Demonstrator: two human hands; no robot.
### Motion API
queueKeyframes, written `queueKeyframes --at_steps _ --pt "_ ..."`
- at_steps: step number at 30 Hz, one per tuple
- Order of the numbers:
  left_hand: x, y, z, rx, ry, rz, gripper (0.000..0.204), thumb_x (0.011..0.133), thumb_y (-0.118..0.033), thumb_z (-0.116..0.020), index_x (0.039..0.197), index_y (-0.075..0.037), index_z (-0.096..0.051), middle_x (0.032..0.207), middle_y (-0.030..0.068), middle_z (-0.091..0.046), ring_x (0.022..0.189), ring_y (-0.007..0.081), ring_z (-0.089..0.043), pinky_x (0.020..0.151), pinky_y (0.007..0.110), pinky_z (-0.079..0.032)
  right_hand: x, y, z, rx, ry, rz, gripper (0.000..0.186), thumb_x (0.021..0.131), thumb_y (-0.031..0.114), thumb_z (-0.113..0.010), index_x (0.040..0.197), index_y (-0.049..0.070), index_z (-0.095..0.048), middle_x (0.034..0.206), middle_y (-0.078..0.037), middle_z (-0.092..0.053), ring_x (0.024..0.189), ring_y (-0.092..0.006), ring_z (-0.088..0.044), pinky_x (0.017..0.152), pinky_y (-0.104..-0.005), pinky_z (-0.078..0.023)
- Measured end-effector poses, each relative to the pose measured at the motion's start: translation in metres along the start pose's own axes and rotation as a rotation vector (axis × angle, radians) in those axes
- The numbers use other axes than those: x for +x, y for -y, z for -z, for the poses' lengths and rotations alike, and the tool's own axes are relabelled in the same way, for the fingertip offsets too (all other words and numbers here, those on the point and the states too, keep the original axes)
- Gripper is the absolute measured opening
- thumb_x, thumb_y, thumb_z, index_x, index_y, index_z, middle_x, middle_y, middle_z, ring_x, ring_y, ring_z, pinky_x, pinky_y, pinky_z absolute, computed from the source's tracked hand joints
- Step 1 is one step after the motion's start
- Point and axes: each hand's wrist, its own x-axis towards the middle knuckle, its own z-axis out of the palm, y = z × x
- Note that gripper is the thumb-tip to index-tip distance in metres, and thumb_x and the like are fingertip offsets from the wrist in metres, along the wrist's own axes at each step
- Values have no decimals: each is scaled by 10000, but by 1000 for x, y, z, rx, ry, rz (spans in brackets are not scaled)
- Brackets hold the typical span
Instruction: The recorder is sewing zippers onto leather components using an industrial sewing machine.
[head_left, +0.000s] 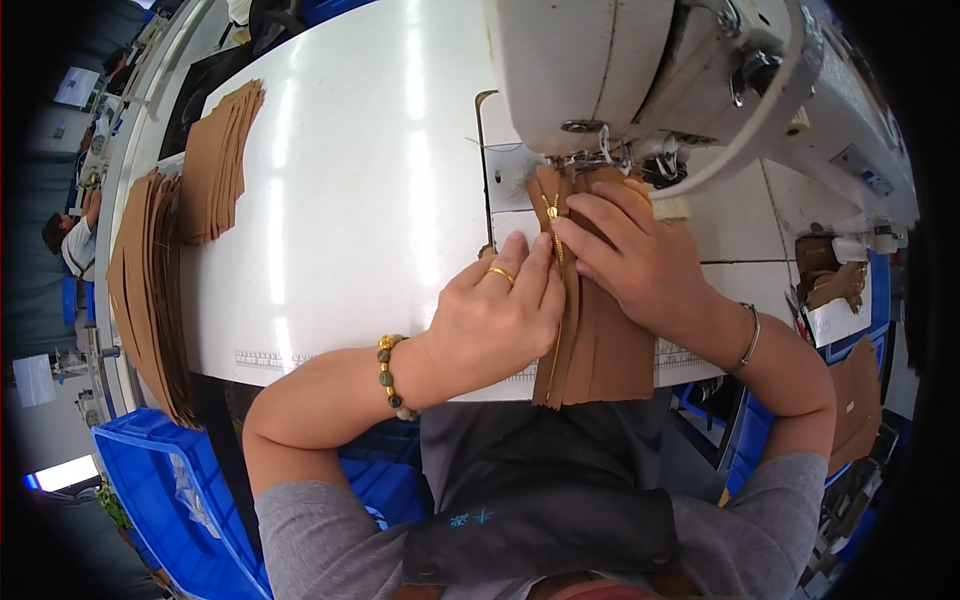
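A brown fabric piece (pixel 620 350) lies under the sewing machine's head and hangs slightly over the table's front edge. Along its left side runs a gold-toothed zipper (pixel 560 320), its gold slider (pixel 551 212) near the machine's presser foot. My left hand (pixel 500 305) is at the zipper's left edge, its forefinger side closed on the tape and other fingertips resting on the machine bed; its thumb is hidden. With fingers spread and bent, my right hand (pixel 640 255) rests on the fabric, fingertips beside the slider.
The white sewing machine (pixel 590 70) towers over the far right, a pale hose curving down its front. Stacks of brown pieces (pixel 220 165) (pixel 145 290) lie at the table's left. Blue bins (pixel 165 490) stand below left; more brown pieces (pixel 855 400) are at right.
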Motion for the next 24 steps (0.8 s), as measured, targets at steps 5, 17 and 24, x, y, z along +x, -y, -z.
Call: queueKeyframes --at_steps 5,17,24 --pt "1 1 -2 -3 0 -27 251 777 -93 -685 999 7 -748 1183 166 -753 1035 286 -767 789 330 -625 1 -1 0 -54 -9 48 396 857 234 -734 1223 85 -698 1299 -111 -657 1008 -263 -696 882 -399 -511" --pt "4 4 1 -55 13 -1 293 761 -61 -686 1044 -6 -737 1210 128 -748 1026 232 -764 726 291 -608 3 2 2 -21 8 11 451 840 247 -751 1243 48 -706 1304 -121 -655 1017 -268 -689 933 -421 -507" --pt "11 4 -3 -149 67 242 621 778 -89 -727 1377 12 -598 1334 160 -690 1175 321 -713 909 384 -598 4 0 1 -62 -52 85 361 816 182 -723 1143 29 -737 1222 -108 -683 983 -225 -688 877 -386 -520"
